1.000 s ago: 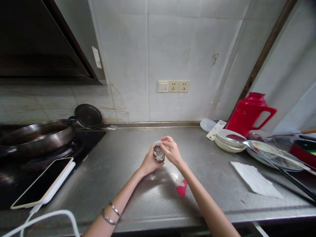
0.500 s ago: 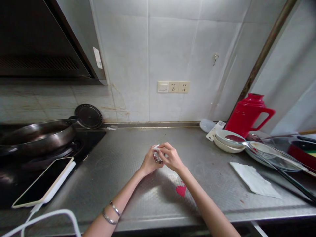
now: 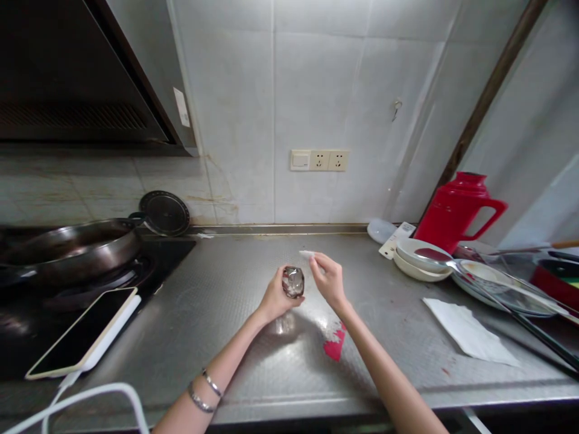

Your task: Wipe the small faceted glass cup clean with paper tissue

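Observation:
My left hand [image 3: 275, 296] is wrapped round a small dark, shiny glass jar [image 3: 294, 283], whose round top faces the camera. To its right and a little higher, my right hand [image 3: 329, 278] pinches a thin white piece [image 3: 306, 253] between thumb and fingertips, apart from the jar. Both hands are above the metal counter [image 3: 217, 337]. A torn red piece [image 3: 333, 349] lies on the counter beside my right forearm. Whether the white piece is paper or plastic is too small to tell.
A pan [image 3: 76, 250] stands on the stove at left, near a phone [image 3: 84, 331] with a white cable. To the right are a white tissue [image 3: 468, 331], stacked bowls [image 3: 420, 268], plates with utensils and a red thermos jug [image 3: 452, 211]. Wall sockets [image 3: 329, 160] are ahead.
My right hand has moved right and away from the jar, with the white piece in its fingers. The jar's top is now uncovered, still in my left hand.

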`<state>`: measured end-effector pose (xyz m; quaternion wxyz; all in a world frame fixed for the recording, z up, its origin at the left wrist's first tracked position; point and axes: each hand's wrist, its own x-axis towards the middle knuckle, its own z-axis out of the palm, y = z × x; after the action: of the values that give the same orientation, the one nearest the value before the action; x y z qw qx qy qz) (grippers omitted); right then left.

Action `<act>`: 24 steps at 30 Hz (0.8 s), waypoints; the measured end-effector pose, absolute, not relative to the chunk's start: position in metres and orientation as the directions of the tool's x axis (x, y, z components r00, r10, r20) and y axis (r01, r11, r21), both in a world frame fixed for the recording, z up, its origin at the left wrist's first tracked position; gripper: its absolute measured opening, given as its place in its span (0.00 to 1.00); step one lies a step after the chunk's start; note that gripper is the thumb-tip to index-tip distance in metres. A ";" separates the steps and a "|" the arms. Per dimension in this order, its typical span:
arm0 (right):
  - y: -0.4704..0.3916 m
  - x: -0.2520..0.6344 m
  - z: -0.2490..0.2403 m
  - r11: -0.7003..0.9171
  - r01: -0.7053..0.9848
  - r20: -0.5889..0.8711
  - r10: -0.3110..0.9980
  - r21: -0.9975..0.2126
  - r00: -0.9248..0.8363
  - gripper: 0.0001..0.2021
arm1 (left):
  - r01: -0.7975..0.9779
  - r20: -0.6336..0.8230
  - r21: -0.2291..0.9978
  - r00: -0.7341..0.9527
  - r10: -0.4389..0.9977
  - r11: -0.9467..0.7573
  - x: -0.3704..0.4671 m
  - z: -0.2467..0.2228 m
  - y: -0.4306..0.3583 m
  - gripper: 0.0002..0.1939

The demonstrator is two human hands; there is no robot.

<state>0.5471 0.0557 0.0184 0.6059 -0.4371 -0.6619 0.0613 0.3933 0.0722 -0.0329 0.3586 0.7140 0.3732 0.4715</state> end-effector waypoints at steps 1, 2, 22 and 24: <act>0.058 0.545 0.016 0.621 0.500 0.734 0.678 -0.604 0.045 0.14 | 0.184 0.412 0.864 0.274 0.869 -0.468 0.393 -0.033 0.072 0.38; 0.059 0.542 0.013 0.633 0.493 0.716 0.698 -0.597 -0.028 0.14 | 0.169 0.417 0.866 0.275 0.866 -0.471 0.394 -0.034 0.072 0.38; 0.031 0.531 -0.003 0.766 0.433 0.798 0.583 -0.476 -0.155 0.12 | -0.039 0.369 0.928 0.242 0.897 -0.371 0.392 -0.043 0.084 0.32; 0.034 0.535 0.002 0.684 0.458 0.775 0.632 -0.567 0.017 0.13 | -0.030 0.367 0.928 0.243 0.898 -0.371 0.393 -0.043 0.082 0.32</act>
<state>0.5350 0.0344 0.0016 0.5964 -0.3908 -0.6974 0.0726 0.3931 0.0818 -0.0429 0.4494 0.6475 0.3351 0.5162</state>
